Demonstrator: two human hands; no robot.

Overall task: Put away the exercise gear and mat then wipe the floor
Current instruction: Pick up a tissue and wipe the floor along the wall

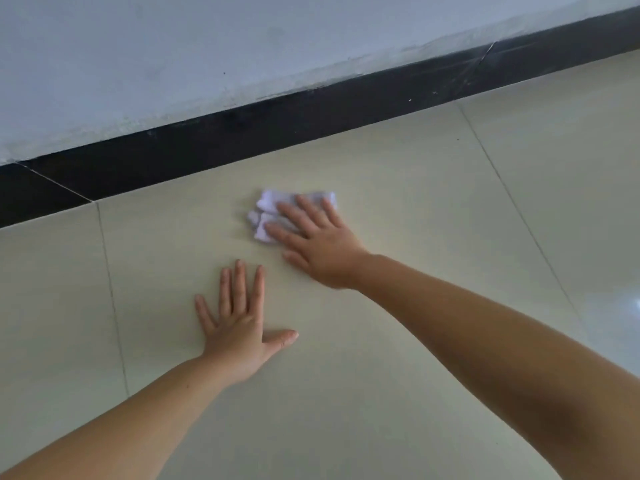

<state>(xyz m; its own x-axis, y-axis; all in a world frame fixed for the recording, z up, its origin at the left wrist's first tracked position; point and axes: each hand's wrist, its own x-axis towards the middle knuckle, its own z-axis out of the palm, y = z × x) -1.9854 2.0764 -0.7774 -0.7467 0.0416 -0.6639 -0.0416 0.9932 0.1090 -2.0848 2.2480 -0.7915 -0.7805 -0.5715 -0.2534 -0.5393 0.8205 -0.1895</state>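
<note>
Cloth (268,216), crumpled, lies on the floor (398,209) near the skirting (221,140), pinned flat under the spread right hand (320,247); left hand (239,327), splayed, braces nearer the body.

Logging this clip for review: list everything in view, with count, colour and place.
cloth: one, white, crumpled on the floor near the skirting, under the right hand's fingers
floor: pale beige glossy tiles with thin grout lines, filling the lower frame
skirting: one black strip, between floor and wall
wall: pale grey-white, across the top
left hand: one, flat on the floor, fingers spread, nearer the camera than the cloth
right hand: one, straight fingers pressing the cloth
</note>
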